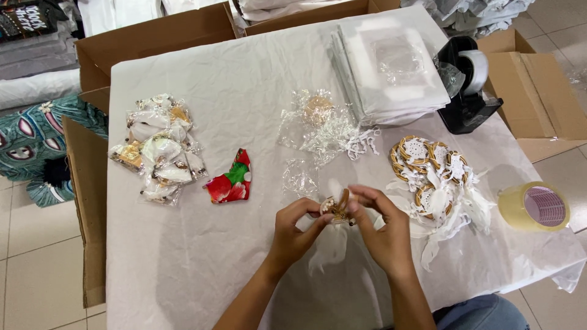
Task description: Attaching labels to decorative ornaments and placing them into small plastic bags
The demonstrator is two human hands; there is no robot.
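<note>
So we've got both hands pinched on a small dreamcatcher (337, 208) near the table's front edge: left hand (295, 231) and right hand (380, 229) each closed on its wicker ring, white feathers dangling below. Just past it are empty clear bags (301, 177) and a red floral pouch (231, 178); a dreamcatcher pile (431, 171) sits to the right. Farther back there's a stack of white sheets (391, 67) and a tape dispenser (468, 85).

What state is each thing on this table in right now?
Small dreamcatcher: pinched between left hand and right hand, white feathers hanging.
Loose dreamcatchers: heaped, unbagged.
Bagged pieces: in clear bags, piled.
Clear bag: flat, looks empty.
Red-and-green cloth: lying crumpled.
Tape roll: lying on its side.
Tape dispenser: upright, loaded.
</note>
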